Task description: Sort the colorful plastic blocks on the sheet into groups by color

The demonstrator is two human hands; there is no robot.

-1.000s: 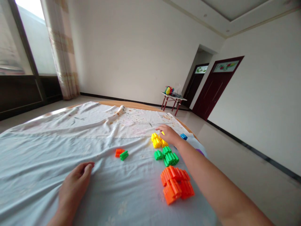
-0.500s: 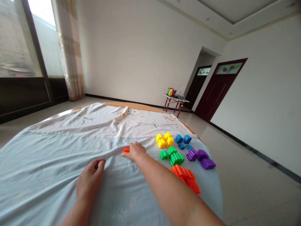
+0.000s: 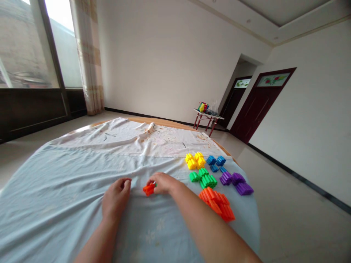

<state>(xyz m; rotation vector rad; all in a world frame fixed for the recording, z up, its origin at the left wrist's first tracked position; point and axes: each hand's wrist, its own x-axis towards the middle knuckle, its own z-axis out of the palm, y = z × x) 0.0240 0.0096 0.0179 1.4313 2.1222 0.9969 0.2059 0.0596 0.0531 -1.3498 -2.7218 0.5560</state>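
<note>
My right hand [image 3: 161, 183] is low over the light-blue cloth, fingers pinched on an orange ridged plastic block [image 3: 148, 189]. A small green bit shows by the fingertips; its kind is hidden. To its left, my left hand [image 3: 116, 195] rests on the cloth with fingers curled in and nothing visible in them. Right of my hands lie colour groups of similar blocks: yellow blocks [image 3: 195, 161], green blocks [image 3: 203, 178], blue blocks [image 3: 215, 163], purple blocks [image 3: 237, 183] and a pile of orange blocks [image 3: 218, 202], partly behind my right forearm.
A wrinkled cloth [image 3: 68, 182], pale blue near me and white farther off, covers the rounded table. Its wooden edge [image 3: 153, 120] shows at the far side. Beyond stands a small table [image 3: 208, 115] bearing a colourful bag [image 3: 203, 107] and a clear plastic bag [image 3: 214, 108].
My right hand has come nearer to me with the orange block, which now shows its ridged shape and a green bit beside it. My left hand has shifted slightly right; the view has turned a little.
</note>
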